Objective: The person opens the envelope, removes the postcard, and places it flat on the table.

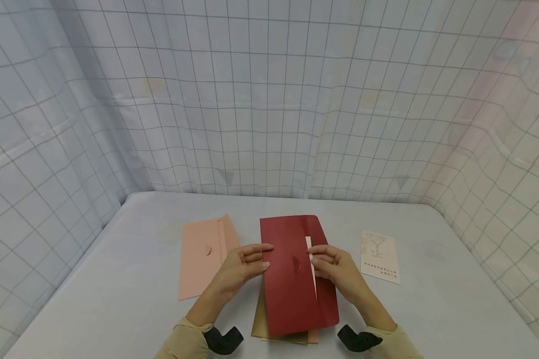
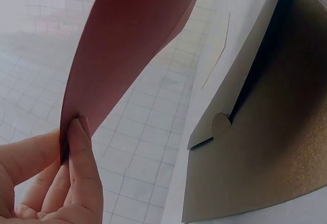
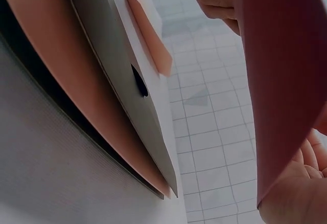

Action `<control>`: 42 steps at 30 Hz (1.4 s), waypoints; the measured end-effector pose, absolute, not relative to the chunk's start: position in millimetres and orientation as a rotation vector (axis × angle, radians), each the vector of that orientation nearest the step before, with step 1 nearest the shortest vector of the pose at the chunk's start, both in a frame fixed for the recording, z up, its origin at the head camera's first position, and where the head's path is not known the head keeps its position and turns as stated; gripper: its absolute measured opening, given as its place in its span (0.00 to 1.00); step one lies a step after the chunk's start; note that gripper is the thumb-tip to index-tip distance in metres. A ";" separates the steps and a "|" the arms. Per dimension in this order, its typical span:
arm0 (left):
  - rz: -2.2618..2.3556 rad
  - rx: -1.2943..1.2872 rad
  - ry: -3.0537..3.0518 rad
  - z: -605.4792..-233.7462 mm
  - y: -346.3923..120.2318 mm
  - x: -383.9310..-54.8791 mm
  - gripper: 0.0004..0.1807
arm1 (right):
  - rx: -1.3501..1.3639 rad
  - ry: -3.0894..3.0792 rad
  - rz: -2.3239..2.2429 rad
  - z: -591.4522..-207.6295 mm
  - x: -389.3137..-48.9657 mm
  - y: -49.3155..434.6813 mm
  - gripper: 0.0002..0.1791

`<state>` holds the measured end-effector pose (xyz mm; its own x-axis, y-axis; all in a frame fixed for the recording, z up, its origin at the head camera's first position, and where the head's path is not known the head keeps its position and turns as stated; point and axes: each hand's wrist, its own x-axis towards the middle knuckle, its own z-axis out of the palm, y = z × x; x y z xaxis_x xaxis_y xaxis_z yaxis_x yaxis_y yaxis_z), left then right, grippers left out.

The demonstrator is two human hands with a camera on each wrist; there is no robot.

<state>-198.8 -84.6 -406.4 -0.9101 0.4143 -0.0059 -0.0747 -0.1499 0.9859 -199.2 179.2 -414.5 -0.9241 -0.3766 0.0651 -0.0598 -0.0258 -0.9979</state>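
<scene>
A red envelope (image 1: 283,294) is held up in front of me, its flap (image 1: 328,299) spread out to the right. My left hand (image 1: 242,264) pinches the envelope's left edge between thumb and fingers. From the opening on the right shows a narrow strip of a white card (image 1: 309,243), which my right hand (image 1: 339,271) holds by its outer edge. The rest of that card is hidden inside. Below the red envelope lie a gold envelope (image 2: 245,168) and a pink one (image 3: 66,55), stacked on the table.
Left of my hands a pink envelope (image 1: 197,264) lies on the white table (image 1: 94,299), its flap unfolded. On the right lies a white card (image 1: 379,257) with gold print. Checked curtains (image 1: 269,109) enclose the table at the back and both sides.
</scene>
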 end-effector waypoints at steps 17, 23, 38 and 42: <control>2.051 0.541 1.935 -413.3 -75.5 -196.8 0.33 | -0.321 2.091 -2.107 -417.7 -196.2 171.5 0.23; 2.059 0.584 1.919 -414.2 -76.4 -197.3 0.32 | -0.373 2.096 -2.101 -419.7 -196.7 171.1 0.23; 1.958 0.599 1.932 -410.2 -81.9 -196.9 0.32 | -0.403 2.113 -2.017 -418.2 -198.1 174.7 0.23; 1.956 0.596 1.926 -410.3 -82.3 -197.3 0.32 | -0.408 2.130 -2.000 -416.8 -198.8 175.4 0.23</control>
